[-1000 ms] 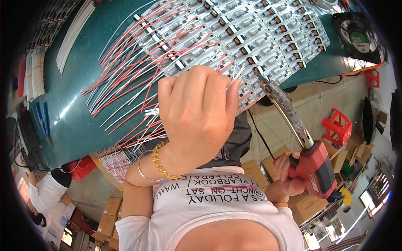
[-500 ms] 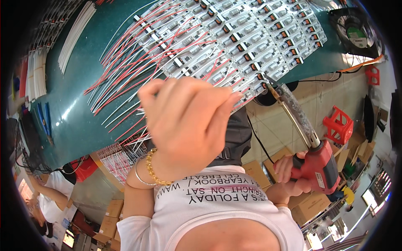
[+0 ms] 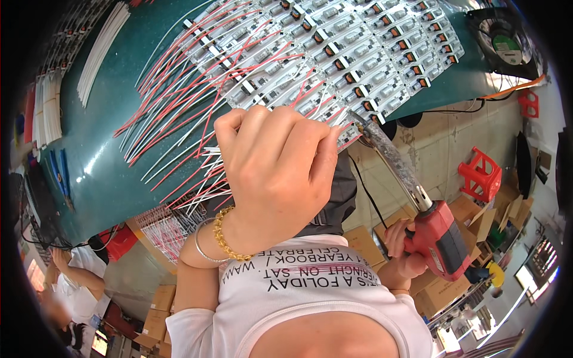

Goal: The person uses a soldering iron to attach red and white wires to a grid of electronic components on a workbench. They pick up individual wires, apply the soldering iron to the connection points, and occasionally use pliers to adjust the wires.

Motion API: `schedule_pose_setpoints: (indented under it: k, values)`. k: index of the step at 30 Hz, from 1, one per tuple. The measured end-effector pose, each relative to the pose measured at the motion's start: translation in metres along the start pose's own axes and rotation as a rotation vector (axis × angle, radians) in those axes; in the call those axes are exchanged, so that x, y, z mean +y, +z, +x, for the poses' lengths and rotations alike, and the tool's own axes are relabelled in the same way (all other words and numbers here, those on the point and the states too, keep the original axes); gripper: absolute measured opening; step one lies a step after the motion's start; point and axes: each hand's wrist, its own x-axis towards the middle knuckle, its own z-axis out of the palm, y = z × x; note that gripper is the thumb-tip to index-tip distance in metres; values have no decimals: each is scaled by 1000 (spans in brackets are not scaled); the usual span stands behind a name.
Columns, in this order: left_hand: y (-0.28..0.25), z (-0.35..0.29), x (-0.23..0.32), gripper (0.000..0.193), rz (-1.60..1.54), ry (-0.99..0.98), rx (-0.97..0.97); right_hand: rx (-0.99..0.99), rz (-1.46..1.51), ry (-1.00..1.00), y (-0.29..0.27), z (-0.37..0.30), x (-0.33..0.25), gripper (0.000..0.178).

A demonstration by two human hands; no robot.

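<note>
My right hand (image 3: 401, 250) is wrapped round the grip of a red and black soldering gun (image 3: 444, 241). Its long metal barrel points up and left, and the tip is at the near edge of a panel of white circuit boards (image 3: 334, 65). Close to that tip, my left hand (image 3: 274, 170) is closed in a pinch over the panel's near left corner. What its fingers hold is hidden. Red and white wires (image 3: 173, 113) fan out from the boards to the left, some passing under my left hand.
The boards lie on a green table (image 3: 101, 191). White wire bundles (image 3: 102, 53), blue-handled pliers (image 3: 62, 173) and a black fan (image 3: 507, 48) are around them. A red stool (image 3: 480, 174) and cardboard boxes (image 3: 441, 295) stand on the floor. Another person (image 3: 80, 277) sits at lower left.
The soldering gun has moved left, bringing its tip along the panel's edge closer to my left fingertips. My left hand has shifted slightly right, still pinched. The panel has slid a little left.
</note>
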Motion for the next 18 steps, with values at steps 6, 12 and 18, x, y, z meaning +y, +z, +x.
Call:
schedule_pose_setpoints:
  k: [6,12,18]
  values:
    - [0,0,-2,16,10,2,7,152,-144,23,-3,-14,3,56]
    - [0,0,-1,17,20,15,1,-60,88,-34,2,9,-1,86]
    - [1,0,-1,17,24,18,7,-12,-31,14,14,12,-10,85]
